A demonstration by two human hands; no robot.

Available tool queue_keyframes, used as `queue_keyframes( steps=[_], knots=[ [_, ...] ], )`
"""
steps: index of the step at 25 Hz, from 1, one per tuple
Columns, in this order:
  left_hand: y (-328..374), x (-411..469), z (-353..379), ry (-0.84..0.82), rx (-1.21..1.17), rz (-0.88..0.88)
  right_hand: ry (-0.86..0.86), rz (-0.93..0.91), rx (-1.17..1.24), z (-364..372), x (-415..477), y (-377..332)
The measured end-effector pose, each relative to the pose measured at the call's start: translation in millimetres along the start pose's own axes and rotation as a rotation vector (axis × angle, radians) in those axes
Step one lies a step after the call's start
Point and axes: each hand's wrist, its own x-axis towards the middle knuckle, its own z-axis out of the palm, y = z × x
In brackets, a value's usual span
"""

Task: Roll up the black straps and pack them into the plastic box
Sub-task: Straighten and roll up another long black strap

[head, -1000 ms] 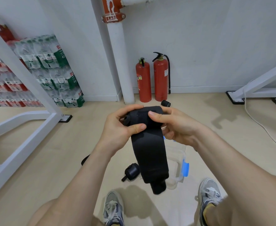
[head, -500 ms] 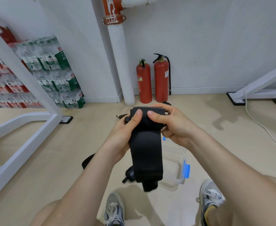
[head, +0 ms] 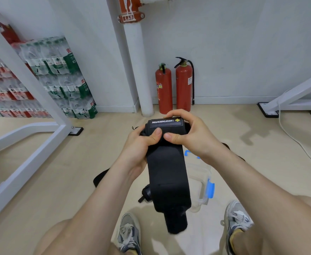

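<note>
**A:** Where is the wide black fabric strap [head: 167, 172]?

**B:** In the air in front of the person, above the pale beige floor [head: 59, 172]. Its upper end is wound into a roll with a white-lettered label facing up. The loose tail hangs straight down and ends in a narrower tab.

**A:** How is the left hand [head: 141, 144] set?

**B:** The forearm reaches up from the lower left. The hand grips the roll's left end, with its thumb [head: 156, 134] pressed flat on the front.

**A:** And the right hand [head: 191, 133]?

**B:** It is clenched round the right end. Its fingers [head: 173, 115] curl over the top behind the label, and its thumb tip lies just beside the left thumb.

**A:** The clear plastic box with blue latches [head: 204, 181]?

**B:** On the floor below the right forearm, partly hidden behind the hanging tail. I cannot tell what is inside.

**A:** Anything else down there?

**B:** A small rolled black strap [head: 147, 195] lies on the floor just left of the tail. Another black piece [head: 100, 178] shows beside the left forearm. Two red fire extinguishers [head: 184, 85] stand at the floor's far edge, against the wall.
</note>
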Motion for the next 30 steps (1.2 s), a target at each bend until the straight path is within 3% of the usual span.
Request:
queue_keyframes(
  steps=[5, 8, 10, 12, 14, 19, 23, 30],
  knots=[
    [3.2, -0.2, 1.1, -0.044, -0.095, -0.026, 0.092, -0.195, -0.242, 2.7, 3.0, 2.5],
    [4.7, 0.2, 0.7, -0.001, -0.080, 0.006, 0.048, -0.304, -0.430, 5.6, 2.0, 1.3],
    [4.1, 1.2, -0.8, 0.028, -0.077, 0.046, -0.065, -0.220, -0.331, -0.1, 1.2, -4.5],
    [4.1, 3.0, -3.3, 0.028, -0.040, 0.097, -0.165, 0.046, -0.037, -8.1, -1.0, -13.0],
    [2.6, 4.5, -5.3, 0.009, 0.007, 0.146, -0.239, 0.227, 0.105, -14.3, -1.7, -14.0],
    [-0.9, 0.8, 1.2, 0.027, 0.094, 0.157, -0.155, 0.219, 0.163, -14.3, 3.3, -1.1],
    [2.5, -0.5, 3.2, 0.044, 0.029, 0.096, -0.114, 0.207, 0.194, -14.9, 4.7, -0.4],
    [4.2, 1.3, -4.5, 0.073, 0.030, 0.030, -0.028, 0.117, 0.046, -14.7, 6.2, -4.0]
  ],
)
